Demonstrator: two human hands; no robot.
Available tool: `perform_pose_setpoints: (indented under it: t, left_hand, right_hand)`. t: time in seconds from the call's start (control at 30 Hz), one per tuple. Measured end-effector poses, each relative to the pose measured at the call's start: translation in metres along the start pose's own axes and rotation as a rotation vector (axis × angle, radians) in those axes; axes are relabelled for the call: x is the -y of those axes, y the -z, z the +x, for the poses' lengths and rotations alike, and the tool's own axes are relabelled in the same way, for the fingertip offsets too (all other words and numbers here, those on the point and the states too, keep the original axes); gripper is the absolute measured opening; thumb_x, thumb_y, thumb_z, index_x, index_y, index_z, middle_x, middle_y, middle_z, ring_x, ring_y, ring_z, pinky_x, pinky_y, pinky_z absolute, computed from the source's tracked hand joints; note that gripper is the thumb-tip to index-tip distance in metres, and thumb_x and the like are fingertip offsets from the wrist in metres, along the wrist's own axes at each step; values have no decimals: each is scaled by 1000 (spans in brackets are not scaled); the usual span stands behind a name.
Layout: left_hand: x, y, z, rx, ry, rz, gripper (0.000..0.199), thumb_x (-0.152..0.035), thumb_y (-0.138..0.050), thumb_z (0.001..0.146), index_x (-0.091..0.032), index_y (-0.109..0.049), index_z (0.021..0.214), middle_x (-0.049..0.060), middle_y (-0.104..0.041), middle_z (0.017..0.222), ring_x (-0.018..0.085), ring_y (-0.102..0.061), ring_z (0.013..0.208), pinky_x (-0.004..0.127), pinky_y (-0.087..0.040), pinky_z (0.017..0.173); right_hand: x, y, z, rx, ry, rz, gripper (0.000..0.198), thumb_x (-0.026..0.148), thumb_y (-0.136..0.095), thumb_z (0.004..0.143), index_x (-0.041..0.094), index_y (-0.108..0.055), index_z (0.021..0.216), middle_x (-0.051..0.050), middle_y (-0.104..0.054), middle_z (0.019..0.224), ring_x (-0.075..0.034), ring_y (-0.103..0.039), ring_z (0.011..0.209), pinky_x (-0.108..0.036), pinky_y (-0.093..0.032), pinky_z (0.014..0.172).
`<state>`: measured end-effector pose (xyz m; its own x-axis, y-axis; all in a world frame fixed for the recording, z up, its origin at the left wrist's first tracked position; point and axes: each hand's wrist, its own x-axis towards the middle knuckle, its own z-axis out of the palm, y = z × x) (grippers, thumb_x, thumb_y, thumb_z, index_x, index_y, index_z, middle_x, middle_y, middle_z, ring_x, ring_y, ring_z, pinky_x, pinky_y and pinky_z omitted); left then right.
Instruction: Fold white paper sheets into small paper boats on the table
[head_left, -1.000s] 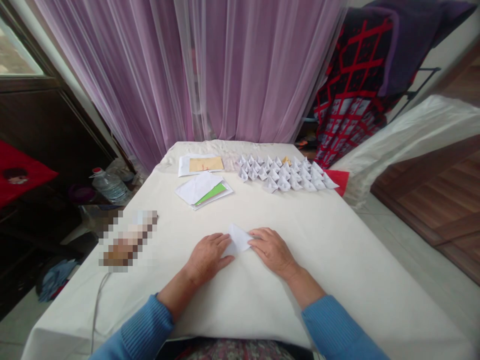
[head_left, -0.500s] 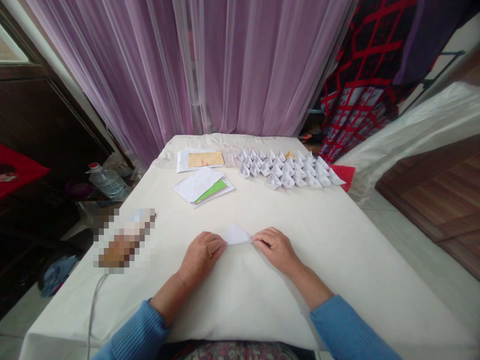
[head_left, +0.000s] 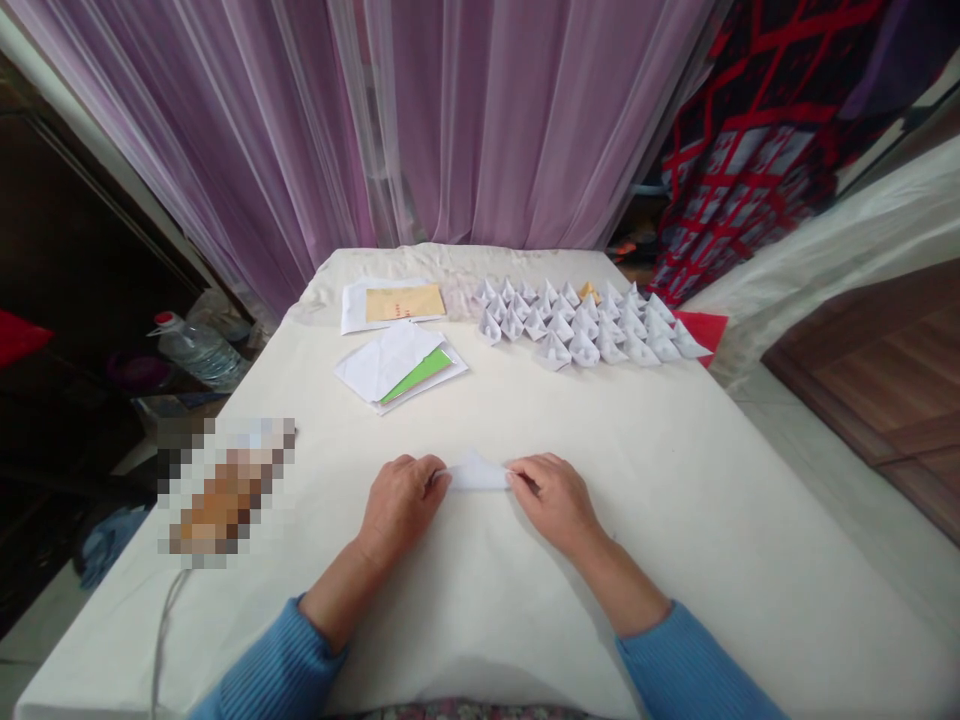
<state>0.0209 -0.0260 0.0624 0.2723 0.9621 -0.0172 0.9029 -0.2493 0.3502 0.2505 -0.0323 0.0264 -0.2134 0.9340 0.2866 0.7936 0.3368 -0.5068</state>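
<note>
A small folded white paper (head_left: 474, 476) lies low over the table, a flat strip along its front with a short peak behind. My left hand (head_left: 405, 500) pinches its left end between thumb and fingers. At the right end, my right hand (head_left: 551, 497) grips the paper the same way. Beyond the hands, several folded paper boats (head_left: 585, 325) stand in rows at the back right, one of them yellow, the others white.
A stack of white and green paper (head_left: 401, 368) lies at the back left, before a tan envelope (head_left: 405, 302) on white sheets. A blurred-out device (head_left: 229, 490) with a cable (head_left: 161, 630) lies on the left. A red sheet (head_left: 705, 333) shows behind the boats.
The paper between my hands has gone from a plain triangle to a strip with a small peak, its lower edge turned up. My view has tilted slightly down.
</note>
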Motion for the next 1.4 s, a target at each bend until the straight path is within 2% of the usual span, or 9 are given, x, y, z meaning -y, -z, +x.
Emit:
perform_pose_setpoints:
  t: [0.13, 0.27, 0.37, 0.73, 1.07, 1.4]
  left_hand:
    - [4, -2, 0, 2, -52, -6, 18, -28, -50, 92, -21, -67, 90, 2, -67, 74, 20, -62, 78, 31, -43, 71]
    - [9, -2, -6, 20, -162, -72, 16, -30, -54, 92, -24, -69, 91, 3, -72, 85, 20, -62, 84, 33, -45, 78]
    - [11, 0, -9, 21, -198, -107, 15, -31, -57, 91, -26, -70, 92, 2, -73, 89, 20, -62, 87, 35, -45, 81]
    - [9, -2, -9, 24, -156, -10, 25, -34, -49, 96, -21, -68, 86, 5, -68, 84, 21, -60, 82, 35, -44, 75]
    - [2, -2, -7, 50, -86, 149, 30, -36, -44, 98, -20, -62, 79, 5, -63, 81, 23, -57, 81, 36, -40, 74]
    - [1, -1, -6, 62, -58, 213, 31, -39, -46, 97, -20, -60, 78, 4, -62, 81, 22, -57, 82, 35, -37, 74]
  right_hand:
    - [0, 1, -5, -54, 77, 62, 15, 21, -52, 88, 23, -66, 83, -3, -71, 84, -18, -61, 81, -30, -42, 75]
    - [3, 4, -9, 16, 184, 101, 13, 20, -55, 88, 24, -66, 82, -2, -71, 84, -17, -61, 82, -31, -42, 78]
    - [5, 5, -10, 45, 186, 107, 14, 19, -55, 88, 24, -66, 80, 0, -72, 82, -16, -61, 81, -30, -41, 78]
    - [8, 3, -9, 21, 30, 6, 25, 28, -45, 96, 23, -65, 83, -2, -71, 79, -18, -61, 78, -30, -36, 74]
    - [9, 1, -3, 44, 49, -109, 25, 26, -42, 97, 23, -63, 85, -1, -69, 80, -17, -58, 76, -29, -32, 72]
    - [12, -1, -2, 42, 76, -226, 21, 25, -46, 97, 22, -62, 85, -2, -67, 79, -18, -56, 76, -30, -29, 71]
